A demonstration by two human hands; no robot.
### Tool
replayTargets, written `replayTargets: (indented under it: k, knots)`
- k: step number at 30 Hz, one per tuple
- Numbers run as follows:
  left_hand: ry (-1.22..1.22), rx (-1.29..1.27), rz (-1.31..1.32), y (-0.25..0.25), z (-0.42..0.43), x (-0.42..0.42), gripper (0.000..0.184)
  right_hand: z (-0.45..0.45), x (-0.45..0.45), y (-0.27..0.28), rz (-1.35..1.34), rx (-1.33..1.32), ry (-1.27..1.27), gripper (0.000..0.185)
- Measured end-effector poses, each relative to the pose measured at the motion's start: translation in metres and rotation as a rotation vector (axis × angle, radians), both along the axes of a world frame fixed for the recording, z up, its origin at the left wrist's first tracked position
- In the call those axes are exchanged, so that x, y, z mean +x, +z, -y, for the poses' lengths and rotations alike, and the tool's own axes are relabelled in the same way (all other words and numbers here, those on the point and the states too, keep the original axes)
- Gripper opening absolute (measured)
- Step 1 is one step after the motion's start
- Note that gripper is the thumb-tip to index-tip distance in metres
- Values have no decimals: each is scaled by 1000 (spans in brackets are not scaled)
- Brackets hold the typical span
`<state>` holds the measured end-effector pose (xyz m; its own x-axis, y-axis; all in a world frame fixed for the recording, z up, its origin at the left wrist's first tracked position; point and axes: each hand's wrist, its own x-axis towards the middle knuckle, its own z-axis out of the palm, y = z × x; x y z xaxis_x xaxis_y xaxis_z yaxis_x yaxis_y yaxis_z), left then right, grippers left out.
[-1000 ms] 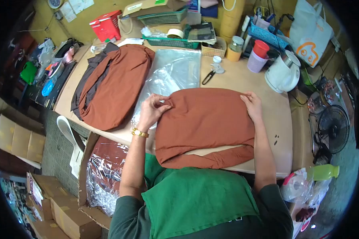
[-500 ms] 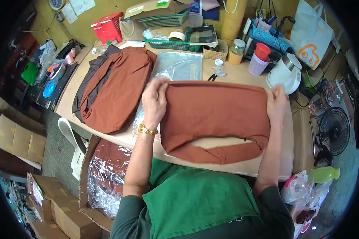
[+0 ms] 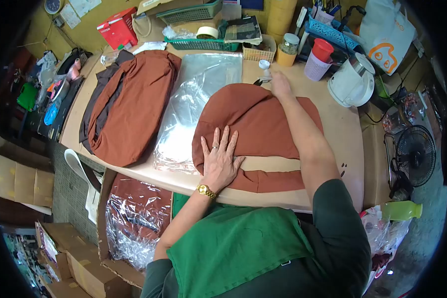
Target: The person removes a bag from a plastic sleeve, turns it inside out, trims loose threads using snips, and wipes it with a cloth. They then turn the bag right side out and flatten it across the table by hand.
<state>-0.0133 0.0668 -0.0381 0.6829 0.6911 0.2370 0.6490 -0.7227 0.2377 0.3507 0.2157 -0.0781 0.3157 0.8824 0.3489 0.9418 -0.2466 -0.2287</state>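
Observation:
A rust-brown fabric cover point(image 3: 263, 116) lies on the table with a curved opening along its near side. My left hand point(image 3: 221, 161) presses flat on its left part, fingers spread, a ring and a gold watch showing. My right hand point(image 3: 281, 85) reaches past the cover's far edge, beside a small black tool point(image 3: 258, 82) and a crumpled whitish scrap point(image 3: 265, 76). Its fingertips are blurred and partly hidden, so I cannot tell whether they grip anything. Left of the cover lies a clear plastic bag point(image 3: 193, 89), then another brown cover point(image 3: 134, 109) over dark fabric.
At the back stand a green basket point(image 3: 201, 45) with a tape roll point(image 3: 207, 33), a jar point(image 3: 289, 43), red and lilac cups point(image 3: 320, 59) and a white kettle point(image 3: 351, 82). An open carton point(image 3: 104, 218) with plastic-wrapped brown goods sits below the table's left front edge.
Both hands have let go of the cover's far edge, and it now lies on the table. My left hand has moved down onto it; my right hand has gone forward and left to the small tool.

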Motion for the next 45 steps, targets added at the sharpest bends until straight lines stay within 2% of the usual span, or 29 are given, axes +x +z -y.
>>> replayTargets:
  k: [3, 5, 6, 7, 8, 9, 12, 15, 16, 17, 19, 21, 22, 23, 24, 25, 26, 27, 28, 29, 33, 35, 36, 38, 39, 40, 41, 43, 45]
  knots:
    - [-18, -49, -19, 4, 6, -18, 72, 16, -7, 44, -34, -92, -152, 26]
    - [-10, -101, -15, 8, 10, -30, 69, 32, 0, 79, -396, 52, -222, 16]
    - [-10, -98, 44, 15, 13, -29, 66, 40, -2, 91, -396, 43, -227, 16]
    - [-9, -96, 105, 24, 16, -28, 63, 49, -6, 99, -901, 293, -8, 9]
    - [-74, -77, 114, 30, 18, -23, 60, 60, -10, 106, -1395, 553, 226, 12]
    - [-140, -57, 122, 36, 19, -16, 57, 70, -17, 114, -1393, 549, 217, 12]
    - [-193, -101, 58, 25, 23, 6, 53, 89, -48, 126, -1056, 329, 232, 18]
    - [-258, -102, -14, 25, 10, 5, 57, 75, -27, 103, -899, 191, 95, 24]
    - [-205, -18, 149, 37, -4, 4, 58, 69, -8, 85, -641, 105, 136, 34]
    - [-148, 65, 315, 45, -21, 3, 59, 79, -6, 87, -640, 107, 130, 34]
    - [9, 180, 401, 53, -67, -1, 63, 106, -11, 100, -358, 100, 34, 40]
    - [59, 115, 445, 56, -109, -4, 70, 137, 3, 108, -628, -48, 14, 39]
    - [69, 136, 491, 55, -123, -1, 57, 156, 9, 100, -781, -9, 56, 37]
    - [67, 142, 493, 50, -138, 2, 57, 174, 13, 87, -936, 29, 96, 35]
    - [9, -183, 528, 43, -152, 4, 47, 185, 13, 81, -936, 36, 93, 35]
    - [-52, -511, 551, 39, -160, 5, 38, 197, 13, 78, -958, -106, 121, 29]
    - [-7, -525, 673, 33, -166, 5, 30, 206, 15, 75, -976, -249, 147, 24]
    - [37, -534, 799, 33, -171, 6, 23, 210, 13, 86, -971, -239, 142, 24]
    - [-49, -693, 926, 41, -176, 3, 19, 213, 8, 109, -821, -86, 42, 20]
    - [-91, -544, 961, 52, -182, 4, 15, 218, 5, 131, -671, 58, -56, 16]
    - [-176, -278, 1200, 187, -136, -11, 17, 238, -5, 245, -407, 714, 185, 14]
    - [-439, 79, 1091, 230, -124, -30, 18, 258, -25, 288, -500, 870, 314, 10]
    - [-438, 245, 985, 239, -117, -43, 17, 270, -25, 294, -431, 840, 345, 12]
    - [-459, 304, 931, 228, -102, -58, 16, 288, -32, 287, -361, 817, 377, 15]
    - [-473, 355, 877, 216, -94, -65, 16, 293, -37, 268, -201, 771, 341, 19]
    - [-479, 262, 877, 198, -83, -69, 17, 296, -43, 244, -44, 724, 303, 24]
    - [-486, 166, 875, 173, -73, -72, 17, 304, -39, 207, -130, 671, 335, 32]
    - [-345, 164, 564, 103, -68, -99, 19, 328, -62, 143, -283, 347, 256, 29]
    - [-263, 32, 295, 68, -42, -115, 24, 346, -81, 92, -439, 161, 213, 20]
